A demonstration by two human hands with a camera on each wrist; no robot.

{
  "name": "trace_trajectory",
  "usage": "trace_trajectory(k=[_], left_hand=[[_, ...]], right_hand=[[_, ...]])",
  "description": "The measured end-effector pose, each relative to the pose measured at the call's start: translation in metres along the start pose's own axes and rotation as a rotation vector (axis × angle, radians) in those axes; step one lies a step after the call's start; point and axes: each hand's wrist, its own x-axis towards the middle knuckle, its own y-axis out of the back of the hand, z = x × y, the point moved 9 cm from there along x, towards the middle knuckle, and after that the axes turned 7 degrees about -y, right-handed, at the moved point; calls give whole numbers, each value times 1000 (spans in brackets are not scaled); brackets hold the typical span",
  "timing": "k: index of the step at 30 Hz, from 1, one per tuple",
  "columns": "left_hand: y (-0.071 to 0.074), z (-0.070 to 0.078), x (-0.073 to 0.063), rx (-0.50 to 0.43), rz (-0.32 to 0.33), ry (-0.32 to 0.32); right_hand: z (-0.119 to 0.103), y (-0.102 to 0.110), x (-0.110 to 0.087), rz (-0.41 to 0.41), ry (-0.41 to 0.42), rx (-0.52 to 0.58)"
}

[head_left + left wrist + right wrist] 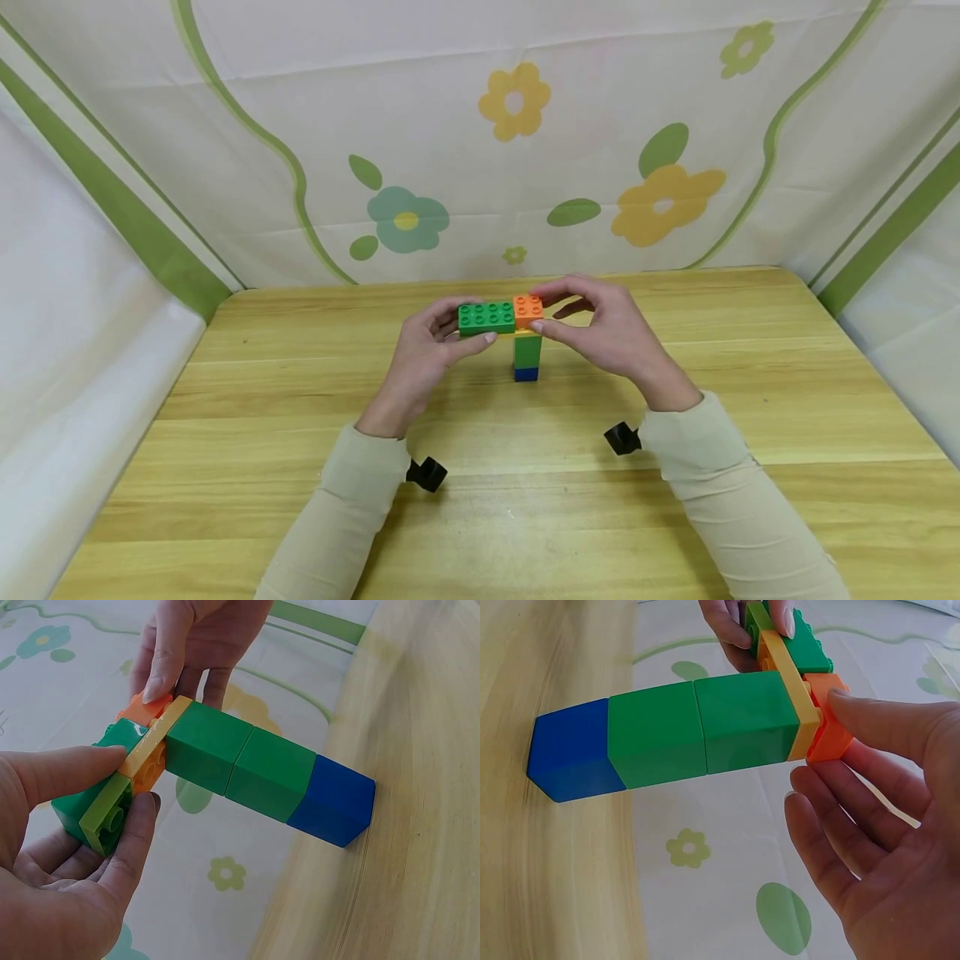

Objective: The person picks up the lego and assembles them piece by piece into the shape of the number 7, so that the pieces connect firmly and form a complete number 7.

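A narrow tower of building blocks stands upright on the table, with a blue block (pixel 577 754) at its foot and two green blocks (pixel 701 731) above. Across its top lies a thin yellow plate (pixel 789 686), reaching out to the left. My left hand (pixel 423 354) grips a long green brick (pixel 486 317) on that overhang, thumb at the front. A thin lime plate (pixel 105 814) sits under the brick's left end. Between thumb and fingers, my right hand (pixel 603 329) pinches an orange brick (pixel 528 310) above the tower; a slight gap with studs shows between it and the yellow plate.
The wooden table (pixel 510 517) runs back to a white cloth (pixel 450 92) printed with flowers and leaves. Further white cloth hangs at both sides. Small black wrist cameras (pixel 429 474) stick out from the sleeves.
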Motion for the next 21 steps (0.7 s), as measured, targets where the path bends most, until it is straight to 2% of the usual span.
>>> trace_trajectory(k=[6,21], left_hand=[[0,-1,0,-4,-2,-1],[-1,-1,1,-13,1,9]], right_hand=[[-4,1,1,-12,34,-14],[-7,3,4,-44,45,-37]])
